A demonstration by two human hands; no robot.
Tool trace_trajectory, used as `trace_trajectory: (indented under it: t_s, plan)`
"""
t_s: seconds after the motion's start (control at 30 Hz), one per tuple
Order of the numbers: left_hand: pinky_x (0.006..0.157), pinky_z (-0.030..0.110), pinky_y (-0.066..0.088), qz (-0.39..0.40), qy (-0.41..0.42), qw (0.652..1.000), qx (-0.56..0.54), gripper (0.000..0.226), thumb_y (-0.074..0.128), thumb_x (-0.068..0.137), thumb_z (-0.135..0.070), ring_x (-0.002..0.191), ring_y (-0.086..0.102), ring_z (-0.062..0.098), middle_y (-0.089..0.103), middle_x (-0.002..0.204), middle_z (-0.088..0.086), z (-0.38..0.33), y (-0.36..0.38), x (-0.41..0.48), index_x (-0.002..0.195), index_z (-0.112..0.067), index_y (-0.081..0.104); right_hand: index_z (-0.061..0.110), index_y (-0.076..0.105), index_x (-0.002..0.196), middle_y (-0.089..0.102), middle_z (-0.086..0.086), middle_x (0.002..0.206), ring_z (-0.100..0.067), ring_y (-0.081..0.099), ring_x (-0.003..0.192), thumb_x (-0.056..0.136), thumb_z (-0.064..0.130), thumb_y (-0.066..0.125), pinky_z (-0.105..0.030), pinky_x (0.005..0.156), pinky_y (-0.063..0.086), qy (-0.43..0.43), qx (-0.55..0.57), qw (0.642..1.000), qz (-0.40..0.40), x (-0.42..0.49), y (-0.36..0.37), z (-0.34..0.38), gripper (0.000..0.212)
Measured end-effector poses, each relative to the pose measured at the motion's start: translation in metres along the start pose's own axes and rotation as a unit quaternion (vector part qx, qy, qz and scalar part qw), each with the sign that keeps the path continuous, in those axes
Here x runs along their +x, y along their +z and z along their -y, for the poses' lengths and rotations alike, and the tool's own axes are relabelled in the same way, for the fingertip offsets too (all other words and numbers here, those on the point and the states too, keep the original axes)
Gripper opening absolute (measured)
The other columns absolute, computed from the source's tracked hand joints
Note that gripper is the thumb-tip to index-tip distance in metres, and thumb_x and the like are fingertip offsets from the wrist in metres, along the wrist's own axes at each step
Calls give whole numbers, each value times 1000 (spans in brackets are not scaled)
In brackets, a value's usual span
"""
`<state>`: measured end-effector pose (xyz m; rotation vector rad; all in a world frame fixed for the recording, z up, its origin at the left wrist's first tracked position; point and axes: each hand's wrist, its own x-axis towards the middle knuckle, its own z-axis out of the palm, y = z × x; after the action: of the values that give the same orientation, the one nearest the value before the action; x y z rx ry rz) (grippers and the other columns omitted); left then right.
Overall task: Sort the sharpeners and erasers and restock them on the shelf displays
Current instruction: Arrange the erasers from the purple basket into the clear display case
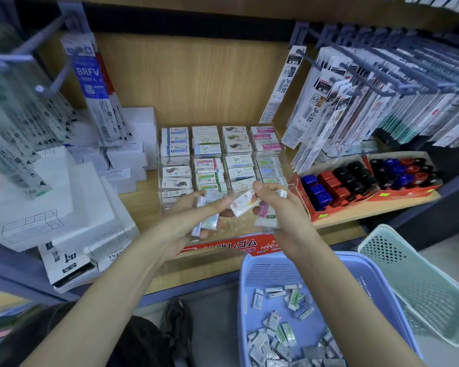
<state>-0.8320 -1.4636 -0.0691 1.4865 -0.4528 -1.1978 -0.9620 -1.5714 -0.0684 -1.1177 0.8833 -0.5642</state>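
Note:
My left hand [194, 218] holds several wrapped erasers [206, 223] in its palm, just in front of the clear eraser display [220, 157] on the wooden shelf. My right hand [273, 205] grips a few more erasers, and a white one with an orange print [241, 203] sticks out between both hands. The display's compartments hold stacked eraser packs in rows. Red boxes of blue, red and black sharpeners [339, 184] stand to the right of the display. A purple basket [252, 284] below my right arm holds several loose erasers [284, 337].
White cartons [64, 207] are stacked on the shelf's left side. Refill packs hang on hooks at the left [96, 83] and right [355, 107]. A pale green basket [419, 282] leans beside the purple one. The shelf's front edge runs under my forearms.

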Motion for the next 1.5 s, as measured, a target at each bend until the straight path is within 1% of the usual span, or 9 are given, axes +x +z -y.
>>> trace_trajectory:
  t_s: [0.13, 0.23, 0.37, 0.63, 0.87, 0.97, 1.27, 1.4, 1.5]
  plan:
    - [44, 17, 37, -33, 19, 999, 11, 29, 78, 71, -13, 61, 61, 7, 72, 81, -2, 3, -3, 2, 97, -18, 65, 15, 59, 88, 63, -8, 81, -24, 57, 73, 82, 30, 71, -33, 63, 47, 36, 40, 998, -13, -1, 8, -6, 20]
    - [47, 19, 38, -56, 22, 998, -25, 24, 75, 75, -12, 63, 63, 8, 71, 77, -3, 4, -9, 5, 97, -17, 64, 23, 60, 73, 66, -4, 86, -21, 60, 72, 82, 32, 72, -42, 82, 49, 30, -16, 999, -15, -4, 9, -12, 17]
    - [55, 22, 42, -73, 14, 997, -15, 26, 75, 76, -14, 63, 65, 8, 71, 78, -3, 7, -20, 5, 101, -13, 66, 15, 63, 97, 62, 0, 90, -13, 57, 67, 83, 17, 70, -17, 67, 48, -63, -157, 985, 19, -10, 7, -12, 15]
    - [55, 20, 46, -132, 14, 991, -11, 25, 73, 79, -19, 73, 66, 10, 74, 92, 3, 6, -43, -3, 103, -15, 67, 22, 65, 111, 52, 6, 100, -1, 48, 88, 84, 23, 69, -4, 72, 36, -236, -459, 853, 82, 9, 23, -17, 27]
    - [57, 23, 46, -209, 46, 974, -68, 12, 65, 84, -11, 66, 67, 2, 73, 77, -8, 5, -67, -7, 96, -14, 65, 16, 62, 119, 52, -2, 112, -23, 58, 92, 90, 25, 62, -36, 84, 45, -276, -518, 808, 44, 67, 67, -8, 30]
    - [61, 24, 51, -223, 59, 969, -93, 19, 66, 82, -5, 84, 69, 16, 73, 87, 2, 6, -77, -8, 100, -12, 63, 18, 59, 122, 51, -5, 116, -25, 57, 97, 92, 29, 58, -36, 88, 43, -290, -590, 752, 55, 92, 89, -8, 32]
    - [49, 18, 50, -219, 81, 966, -108, 40, 71, 77, -5, 72, 70, 16, 71, 98, 12, 8, -77, -1, 115, -6, 57, 18, 58, 113, 52, -9, 112, -31, 56, 99, 84, 22, 66, -39, 84, 39, -365, -739, 567, -5, 122, 114, -27, 30]
    - [46, 17, 46, -226, 79, 968, -76, 37, 71, 79, -7, 73, 69, 16, 70, 98, 11, 8, -76, 0, 113, -13, 58, 13, 57, 114, 52, -11, 109, -31, 56, 93, 88, 27, 63, -40, 83, 43, -377, -665, 644, 23, 111, 109, -23, 30]
    - [46, 16, 43, -218, 75, 972, -57, 34, 70, 82, -10, 64, 66, 7, 70, 82, 4, 9, -77, 0, 114, -17, 61, 23, 61, 118, 52, -3, 103, -14, 54, 93, 93, 21, 57, -26, 86, 43, -320, -486, 801, 139, 86, 96, -9, 26]
